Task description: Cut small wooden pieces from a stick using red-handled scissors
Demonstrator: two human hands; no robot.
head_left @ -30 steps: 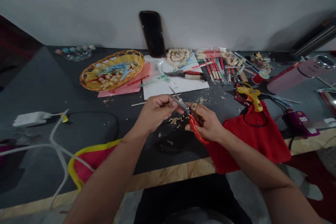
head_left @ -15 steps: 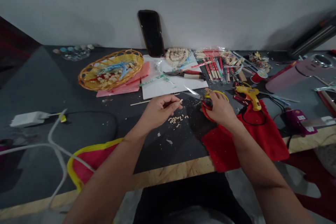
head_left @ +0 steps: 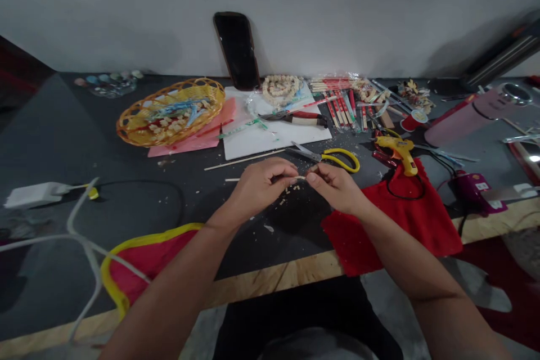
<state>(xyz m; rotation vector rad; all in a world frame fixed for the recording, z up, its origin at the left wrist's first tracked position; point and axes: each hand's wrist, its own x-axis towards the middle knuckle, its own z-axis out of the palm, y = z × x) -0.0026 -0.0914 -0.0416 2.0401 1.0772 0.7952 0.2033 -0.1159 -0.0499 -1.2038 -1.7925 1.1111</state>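
Note:
A thin wooden stick (head_left: 300, 178) runs through the fingers of my left hand (head_left: 268, 183), its other end showing to the left of that hand. My right hand (head_left: 335, 187) pinches the tip of the stick close by. Under both hands lie small cut wooden bits (head_left: 283, 201), partly hidden. Just beyond the right hand, yellow-handled scissors (head_left: 324, 156) rest on the dark tabletop with their blades towards the left. A second long stick (head_left: 244, 160) lies behind my left hand.
At the back left stands a wicker basket (head_left: 126, 136); a phone (head_left: 238, 50) leans on the wall. Pliers (head_left: 307, 119) lie on white paper (head_left: 240, 149). To the right are a yellow glue gun (head_left: 399, 152), red cloth (head_left: 405, 222) and a pink flask (head_left: 464, 120). White cables (head_left: 90, 259) cross the left.
My right hand has let go of the scissors, which now lie on the table, and has moved left to the stick. The left hand has shifted slightly right.

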